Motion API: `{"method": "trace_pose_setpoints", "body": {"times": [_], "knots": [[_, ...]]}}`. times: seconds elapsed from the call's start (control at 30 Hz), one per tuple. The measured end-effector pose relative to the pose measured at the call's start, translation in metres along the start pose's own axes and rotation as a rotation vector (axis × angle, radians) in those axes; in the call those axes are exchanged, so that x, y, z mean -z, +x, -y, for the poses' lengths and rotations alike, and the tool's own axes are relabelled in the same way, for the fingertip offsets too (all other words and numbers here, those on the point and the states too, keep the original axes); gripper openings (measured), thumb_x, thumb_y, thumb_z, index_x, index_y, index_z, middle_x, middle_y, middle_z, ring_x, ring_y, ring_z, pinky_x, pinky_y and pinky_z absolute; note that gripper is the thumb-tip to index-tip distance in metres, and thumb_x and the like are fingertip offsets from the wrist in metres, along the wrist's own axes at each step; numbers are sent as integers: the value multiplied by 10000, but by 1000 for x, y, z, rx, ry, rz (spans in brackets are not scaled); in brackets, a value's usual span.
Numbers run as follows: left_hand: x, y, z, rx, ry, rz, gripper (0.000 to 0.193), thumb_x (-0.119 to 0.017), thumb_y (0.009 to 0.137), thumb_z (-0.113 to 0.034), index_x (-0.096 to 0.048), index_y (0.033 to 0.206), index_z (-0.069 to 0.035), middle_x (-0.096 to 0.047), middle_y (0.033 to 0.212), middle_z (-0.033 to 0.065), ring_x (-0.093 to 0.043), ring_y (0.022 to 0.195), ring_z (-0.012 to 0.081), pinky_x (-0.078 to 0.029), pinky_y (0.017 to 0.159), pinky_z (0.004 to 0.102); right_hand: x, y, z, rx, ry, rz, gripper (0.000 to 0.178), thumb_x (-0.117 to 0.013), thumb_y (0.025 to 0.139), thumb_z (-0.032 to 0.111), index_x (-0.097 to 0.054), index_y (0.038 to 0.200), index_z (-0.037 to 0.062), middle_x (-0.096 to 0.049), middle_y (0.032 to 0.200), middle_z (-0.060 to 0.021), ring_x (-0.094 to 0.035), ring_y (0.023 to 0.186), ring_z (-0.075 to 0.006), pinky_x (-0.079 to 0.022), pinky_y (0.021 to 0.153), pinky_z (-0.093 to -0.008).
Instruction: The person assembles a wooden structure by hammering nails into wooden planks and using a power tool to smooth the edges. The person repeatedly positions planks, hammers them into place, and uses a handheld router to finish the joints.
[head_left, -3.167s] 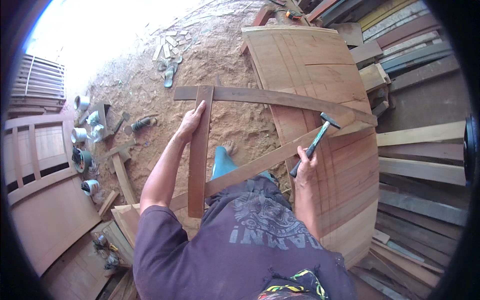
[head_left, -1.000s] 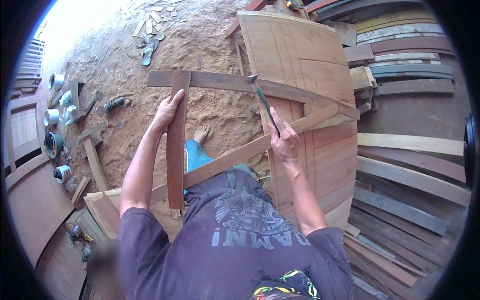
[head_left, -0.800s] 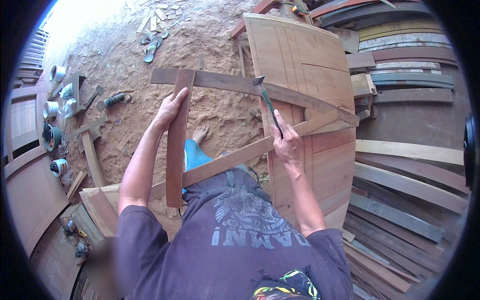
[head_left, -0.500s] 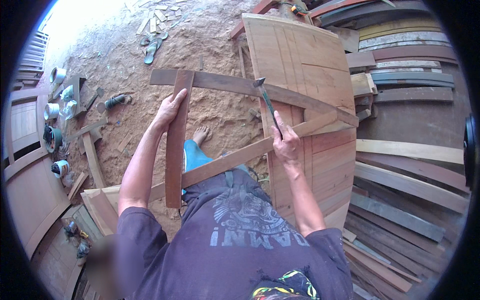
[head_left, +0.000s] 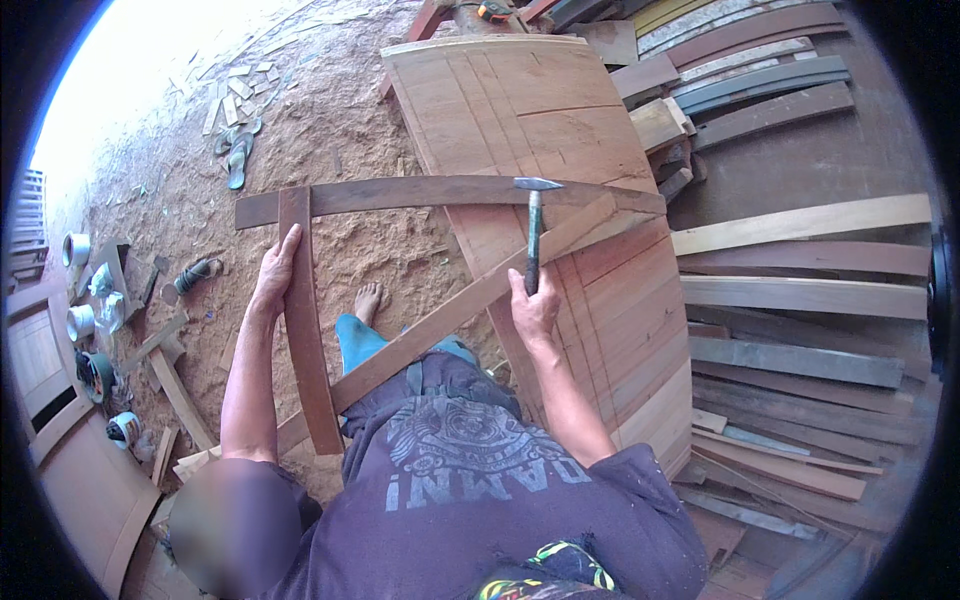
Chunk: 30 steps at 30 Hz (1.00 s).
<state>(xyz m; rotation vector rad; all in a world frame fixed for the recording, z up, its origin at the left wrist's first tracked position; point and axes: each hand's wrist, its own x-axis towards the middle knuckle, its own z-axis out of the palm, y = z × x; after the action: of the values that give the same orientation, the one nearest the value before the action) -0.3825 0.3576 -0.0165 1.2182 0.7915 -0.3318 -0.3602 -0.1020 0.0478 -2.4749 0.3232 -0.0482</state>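
My left hand (head_left: 278, 262) is closed on the edge of a short reddish-brown board (head_left: 312, 345), just below where that board crosses a long dark board (head_left: 400, 193). A paler board (head_left: 440, 330) runs diagonally from beside my left forearm up to the long board's right end, so the three form a rough triangle. In my right hand (head_left: 537, 308) is a hammer (head_left: 534, 225), gripped low on its handle. Its metal head shows over the long dark board; whether it touches the wood I cannot tell. Beneath the frame's right part lies a wide wooden panel (head_left: 500, 110) with grooved lines.
Stacked planks (head_left: 800, 300) fill the right side. On the rough dirt ground are sandals (head_left: 238, 155), wood offcuts (head_left: 235, 90), white buckets (head_left: 80, 322) and a corded dark tool (head_left: 195, 275). A tape measure (head_left: 494, 11) sits beyond the panel. Panelled doors (head_left: 85, 460) stand at left.
The hammer has swung from leaning left to nearly straight, its head now turned sideways across the handle. The view has shifted, moving the scene leftward. My left hand keeps its hold.
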Motion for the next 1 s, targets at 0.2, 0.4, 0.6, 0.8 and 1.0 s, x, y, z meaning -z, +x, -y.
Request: {"method": "trace_pose_setpoints", "body": {"times": [0.2,0.4,0.6,0.8,1.0], "knots": [[1,-1,-12,11,42,4,540,-680,1038,-636,-707,1066,-98,-703,800,42,-662,625,148,-555,571,338,-9,12,-14,-240,254,-49,394,-851,956,343,-688,1059,-1,-684,954,-122,-666,812,-229,-549,682,-400],[57,-17,0,-38,68,-170,558,-679,1033,-645,-707,1051,-89,-704,790,54,-672,627,159,-568,577,343,-16,0,28,-356,686,3,299,-874,961,224,-643,1063,64,-617,891,3,-591,674,-78,-518,471,-256],[145,-71,20,97,70,-349,685,-668,955,-783,-669,902,-100,-674,720,56,-674,576,193,-582,546,376,-52,-31,83,-278,849,207,228,-856,966,140,-642,1015,79,-591,840,31,-577,657,-62,-552,486,-248],[184,-95,50,124,-30,-363,679,-684,968,-749,-653,958,-70,-671,734,69,-682,573,198,-598,519,391,-82,-43,104,-247,852,303,214,-826,986,107,-658,1109,56,-595,905,19,-625,737,-74,-605,529,-252],[179,-86,41,142,-34,-371,690,-690,968,-743,-649,967,-54,-668,734,80,-690,571,206,-602,519,386,-76,-38,95,-210,639,302,232,-849,990,175,-642,1005,69,-603,838,47,-587,667,-54,-540,495,-255]]}}
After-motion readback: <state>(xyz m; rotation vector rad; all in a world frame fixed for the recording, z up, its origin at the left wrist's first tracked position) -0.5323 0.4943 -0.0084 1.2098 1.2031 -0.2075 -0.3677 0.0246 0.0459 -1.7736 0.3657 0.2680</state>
